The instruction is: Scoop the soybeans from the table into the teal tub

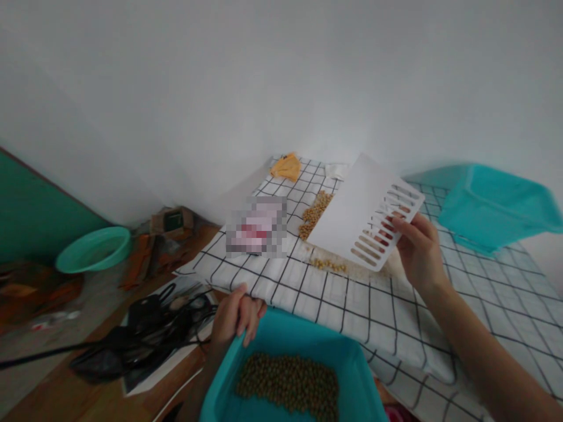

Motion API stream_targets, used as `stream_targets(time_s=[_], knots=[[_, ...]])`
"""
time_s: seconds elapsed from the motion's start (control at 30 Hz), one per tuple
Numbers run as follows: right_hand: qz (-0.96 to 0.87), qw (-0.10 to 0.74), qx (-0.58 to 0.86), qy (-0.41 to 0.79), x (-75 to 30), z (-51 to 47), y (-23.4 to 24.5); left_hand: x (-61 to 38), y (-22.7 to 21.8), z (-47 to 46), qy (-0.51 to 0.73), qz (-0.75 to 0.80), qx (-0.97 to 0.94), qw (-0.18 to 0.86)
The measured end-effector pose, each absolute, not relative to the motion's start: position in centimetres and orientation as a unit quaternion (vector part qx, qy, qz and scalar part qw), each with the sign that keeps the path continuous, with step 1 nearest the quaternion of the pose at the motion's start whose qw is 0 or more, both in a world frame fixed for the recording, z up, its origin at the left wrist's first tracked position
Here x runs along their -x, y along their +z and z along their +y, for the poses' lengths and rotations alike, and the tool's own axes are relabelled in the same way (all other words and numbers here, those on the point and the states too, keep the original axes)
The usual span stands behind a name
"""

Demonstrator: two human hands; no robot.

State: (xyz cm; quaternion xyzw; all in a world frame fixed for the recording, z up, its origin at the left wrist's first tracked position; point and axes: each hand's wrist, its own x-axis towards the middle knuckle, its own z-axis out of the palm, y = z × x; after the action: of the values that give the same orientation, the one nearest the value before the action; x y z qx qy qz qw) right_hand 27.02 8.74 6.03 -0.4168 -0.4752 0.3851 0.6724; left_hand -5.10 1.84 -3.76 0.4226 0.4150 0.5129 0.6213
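Observation:
My right hand point(416, 246) is closed around the slotted end of a flat white plastic sheet point(345, 205). The sheet is tilted above the checked cloth, its far edge beside a pile of small round tan beans point(314, 215). More yellowish beans point(329, 265) lie scattered under its near edge. At the table's front edge, my left hand point(241, 313) has its fingers curled over the rim of a teal plastic bin point(303, 322). A layer of brownish beans point(288, 381) covers part of that bin's floor. The bin is below the tabletop, against the hanging cloth.
A second teal bin point(497, 205) stands tilted at the table's right. A blurred-out pinkish item point(257, 225) and a yellow cloth piece point(288, 167) lie on the left. Black bags and cables point(162, 319) and a green basin point(94, 249) are on the floor.

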Motion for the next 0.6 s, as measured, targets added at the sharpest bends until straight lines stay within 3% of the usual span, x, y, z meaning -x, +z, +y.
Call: stream_targets(time_s=[0.23,0.6], knots=[[-0.431,0.686,0.418,0.411,-27.4,9.5,5.8,4.6,-4.2,2.0,0.554,0.382,-0.418,0.61],[-0.442,0.686,0.411,0.407,-30.6,11.4,6.1,5.8,-4.2,3.4,0.49,0.321,-0.456,0.67]])
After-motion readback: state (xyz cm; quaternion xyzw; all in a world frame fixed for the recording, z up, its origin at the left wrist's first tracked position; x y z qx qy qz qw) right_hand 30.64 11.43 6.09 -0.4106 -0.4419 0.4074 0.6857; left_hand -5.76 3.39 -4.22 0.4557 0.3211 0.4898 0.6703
